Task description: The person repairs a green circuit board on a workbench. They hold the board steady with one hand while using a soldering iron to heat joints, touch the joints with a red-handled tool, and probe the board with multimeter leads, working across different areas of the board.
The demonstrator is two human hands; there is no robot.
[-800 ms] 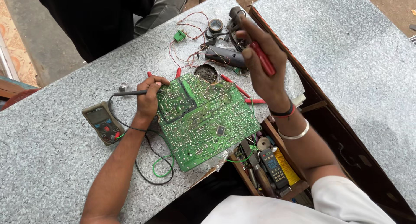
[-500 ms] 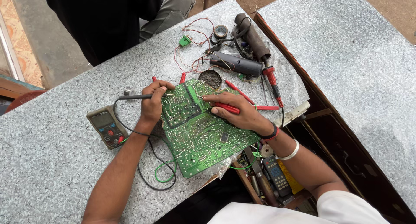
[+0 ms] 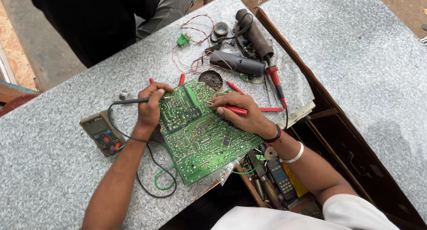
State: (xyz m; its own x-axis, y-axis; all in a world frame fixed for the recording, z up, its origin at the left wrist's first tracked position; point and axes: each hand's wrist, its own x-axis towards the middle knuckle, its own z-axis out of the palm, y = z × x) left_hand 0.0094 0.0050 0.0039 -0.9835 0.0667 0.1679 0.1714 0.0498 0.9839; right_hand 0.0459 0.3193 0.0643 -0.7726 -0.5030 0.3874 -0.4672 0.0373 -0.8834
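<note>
A grey speckled worktop [image 3: 53,176] is carrying a green circuit board [image 3: 202,136], lying flat. The left hand [image 3: 150,107] is pinching a black probe [image 3: 133,101] at the board's left edge; the right hand [image 3: 242,114] is pinching a red probe [image 3: 233,109] onto the board. A multimeter [image 3: 101,132] is lying just left.

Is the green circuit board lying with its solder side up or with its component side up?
Solder side up. The circuit board shows rows of small silver solder points and traces, with no tall parts standing on it.
</note>
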